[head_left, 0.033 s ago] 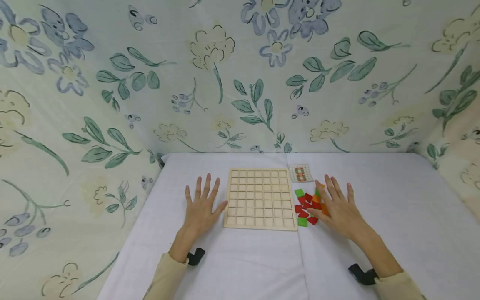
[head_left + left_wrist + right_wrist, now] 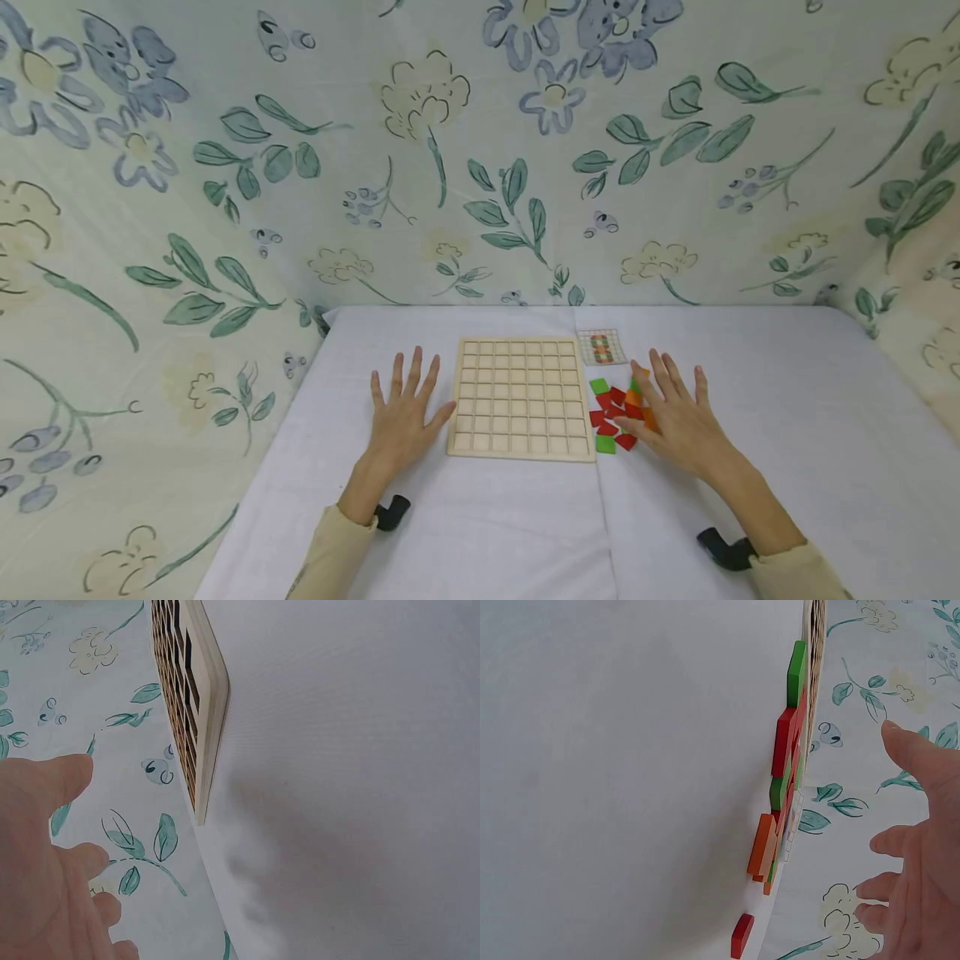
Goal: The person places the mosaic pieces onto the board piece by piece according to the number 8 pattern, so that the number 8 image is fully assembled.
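A square wooden grid board (image 2: 522,398) lies on the white cloth, its cells bare. Left of it, my left hand (image 2: 399,421) is held over the cloth with fingers spread, thumb tip close by the board's left edge. To the board's right lies a loose cluster of red, green and orange tiles (image 2: 605,445). Over the cluster's right side hovers my right hand (image 2: 678,421), fingers straight and apart, hiding some tiles from the head view. In the right wrist view an orange tile (image 2: 762,844) and a red tile (image 2: 742,935) sit flat below that hand. Neither hand holds anything.
A small pattern card (image 2: 602,347), with a grid and a coloured figure, lies at the board's upper right corner. White cloth (image 2: 825,400) covers the table. Behind its far edge hangs a flowered curtain (image 2: 450,167). Black straps (image 2: 726,550) show at both wrists.
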`<action>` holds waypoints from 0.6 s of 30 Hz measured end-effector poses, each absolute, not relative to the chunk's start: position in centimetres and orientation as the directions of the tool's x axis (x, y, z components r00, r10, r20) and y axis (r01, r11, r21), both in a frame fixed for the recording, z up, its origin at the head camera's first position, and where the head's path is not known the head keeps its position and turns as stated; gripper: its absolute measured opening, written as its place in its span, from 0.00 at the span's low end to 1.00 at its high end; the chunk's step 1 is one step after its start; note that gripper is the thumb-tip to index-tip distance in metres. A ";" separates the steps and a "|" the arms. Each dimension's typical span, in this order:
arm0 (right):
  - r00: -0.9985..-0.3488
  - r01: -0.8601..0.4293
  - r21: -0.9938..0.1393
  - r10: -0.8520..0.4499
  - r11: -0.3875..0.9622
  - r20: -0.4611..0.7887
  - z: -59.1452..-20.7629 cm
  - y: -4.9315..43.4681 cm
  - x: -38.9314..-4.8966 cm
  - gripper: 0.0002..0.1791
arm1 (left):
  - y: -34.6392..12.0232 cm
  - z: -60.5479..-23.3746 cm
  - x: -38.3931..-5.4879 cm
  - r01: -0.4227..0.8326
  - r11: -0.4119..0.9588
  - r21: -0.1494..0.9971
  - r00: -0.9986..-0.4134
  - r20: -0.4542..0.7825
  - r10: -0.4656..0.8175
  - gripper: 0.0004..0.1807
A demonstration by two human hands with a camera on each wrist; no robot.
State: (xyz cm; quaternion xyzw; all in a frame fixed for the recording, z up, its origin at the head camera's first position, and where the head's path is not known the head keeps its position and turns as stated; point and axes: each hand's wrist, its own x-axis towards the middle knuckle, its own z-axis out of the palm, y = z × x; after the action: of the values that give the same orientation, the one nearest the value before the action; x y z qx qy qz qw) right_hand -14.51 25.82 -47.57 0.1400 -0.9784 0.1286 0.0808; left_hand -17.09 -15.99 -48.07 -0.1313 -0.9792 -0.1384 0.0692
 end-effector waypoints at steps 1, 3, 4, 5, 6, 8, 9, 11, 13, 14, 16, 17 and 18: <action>-0.948 -0.295 -0.224 -0.254 0.929 0.193 -47.6 25.8 -14.5 0.53 | -15.9 -48.0 -17.1 0.282 0.927 0.249 -0.953 0.181 0.241 0.43; -0.949 -0.290 -0.218 -0.252 0.932 0.188 -47.6 25.9 -14.6 0.53 | -15.8 -47.9 -17.2 0.288 0.925 0.247 -0.952 0.182 0.247 0.44; -0.951 -0.287 -0.216 -0.250 0.933 0.184 -47.6 25.9 -14.6 0.53 | -15.8 -47.8 -17.3 0.292 0.925 0.243 -0.950 0.184 0.251 0.44; -0.952 -0.283 -0.215 -0.248 0.935 0.178 -47.6 25.9 -14.6 0.53 | -15.7 -47.8 -17.4 0.297 0.924 0.239 -0.948 0.187 0.256 0.44; -0.953 -0.281 -0.212 -0.246 0.936 0.175 -47.5 26.0 -14.6 0.53 | -15.6 -47.8 -17.4 0.302 0.924 0.236 -0.946 0.191 0.261 0.44; -0.955 -0.275 -0.208 -0.242 0.939 0.173 -47.6 26.0 -14.7 0.53 | -15.5 -47.7 -17.5 0.305 0.923 0.236 -0.946 0.187 0.265 0.44; -0.956 -0.273 -0.210 -0.239 0.939 0.172 -47.6 26.0 -14.7 0.52 | -15.5 -47.6 -17.6 0.304 0.923 0.235 -0.947 0.185 0.264 0.44; -0.956 -0.273 -0.218 -0.238 0.937 0.174 -47.7 26.1 -14.7 0.52 | -15.5 -47.6 -17.6 0.298 0.924 0.238 -0.949 0.175 0.261 0.44; -0.957 -0.268 -0.222 -0.233 0.937 0.175 -47.8 26.1 -14.7 0.53 | -15.5 -47.4 -17.6 0.294 0.925 0.242 -0.952 0.162 0.260 0.44; -0.958 -0.266 -0.223 -0.230 0.938 0.174 -47.8 26.2 -14.7 0.53 | -15.5 -47.4 -17.6 0.294 0.925 0.243 -0.952 0.157 0.261 0.44; -0.958 -0.263 -0.224 -0.227 0.938 0.174 -47.8 26.3 -14.7 0.53 | -15.4 -47.5 -17.8 0.296 0.923 0.246 -0.953 0.146 0.266 0.44; -0.959 -0.261 -0.222 -0.225 0.940 0.173 -47.8 26.3 -14.8 0.53 | -15.4 -47.6 -17.8 0.296 0.922 0.248 -0.953 0.140 0.269 0.44; -0.960 -0.258 -0.223 -0.223 0.940 0.172 -47.8 26.4 -14.8 0.53 | -15.4 -47.7 -17.9 0.299 0.920 0.252 -0.953 0.137 0.271 0.45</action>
State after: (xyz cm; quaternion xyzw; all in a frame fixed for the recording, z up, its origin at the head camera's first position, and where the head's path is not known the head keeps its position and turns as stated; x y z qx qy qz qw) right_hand -14.78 26.41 -47.79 0.1223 -0.9822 0.1225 0.0723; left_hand -17.85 -15.37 -47.66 -0.1456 -0.9787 -0.1362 0.0498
